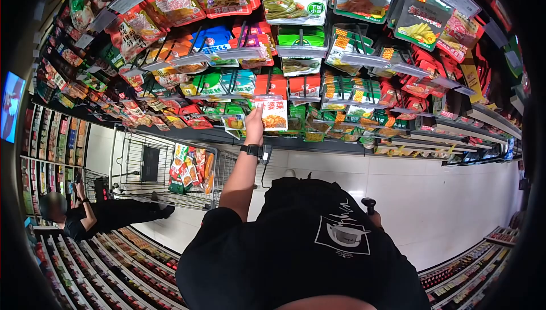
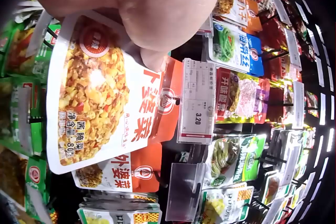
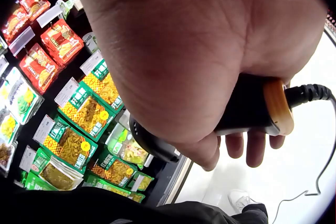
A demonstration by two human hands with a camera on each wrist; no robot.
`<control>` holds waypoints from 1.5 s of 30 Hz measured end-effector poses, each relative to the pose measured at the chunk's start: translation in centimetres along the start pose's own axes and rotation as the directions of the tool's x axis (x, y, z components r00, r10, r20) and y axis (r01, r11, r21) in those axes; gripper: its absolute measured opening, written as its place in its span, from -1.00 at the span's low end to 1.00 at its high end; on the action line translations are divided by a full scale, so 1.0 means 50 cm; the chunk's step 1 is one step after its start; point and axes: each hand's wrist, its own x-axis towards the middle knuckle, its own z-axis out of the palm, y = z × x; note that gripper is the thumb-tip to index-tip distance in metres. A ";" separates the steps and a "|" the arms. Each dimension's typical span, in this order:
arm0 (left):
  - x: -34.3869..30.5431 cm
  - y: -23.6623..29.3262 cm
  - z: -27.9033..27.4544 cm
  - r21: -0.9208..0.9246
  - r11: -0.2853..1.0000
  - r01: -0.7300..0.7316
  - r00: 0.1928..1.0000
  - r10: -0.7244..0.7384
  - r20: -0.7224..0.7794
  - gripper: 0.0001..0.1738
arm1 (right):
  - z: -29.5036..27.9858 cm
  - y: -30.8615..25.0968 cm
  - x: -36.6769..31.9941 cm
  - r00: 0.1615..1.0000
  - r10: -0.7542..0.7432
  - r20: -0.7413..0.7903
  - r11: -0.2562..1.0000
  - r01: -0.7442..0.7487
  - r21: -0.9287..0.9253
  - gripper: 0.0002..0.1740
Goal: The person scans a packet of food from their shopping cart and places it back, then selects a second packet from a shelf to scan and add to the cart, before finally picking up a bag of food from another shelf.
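Note:
In the head view my left hand reaches to the shelf and pinches a white and orange pouch of pickled vegetables. The left wrist view shows this pouch large, its food picture facing the camera, with thumb and palm of the left hand over its upper edge. A similar pouch hangs just below it. My right hand is curled round a black handheld device with an orange ring and a coiled cable; in the head view the device's head shows at my side.
Racks of hanging food pouches fill the wall ahead, with price tags on hooks. A wire shopping cart stands at the left, holding several pouches. Another person is beyond it. White floor tiles lie at the right.

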 end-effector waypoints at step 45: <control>0.059 -0.029 0.015 0.018 0.996 -0.090 0.994 0.091 -0.057 -0.67 | -0.009 -0.011 0.023 1.000 -0.008 -0.009 1.000 0.007 -0.023 -0.73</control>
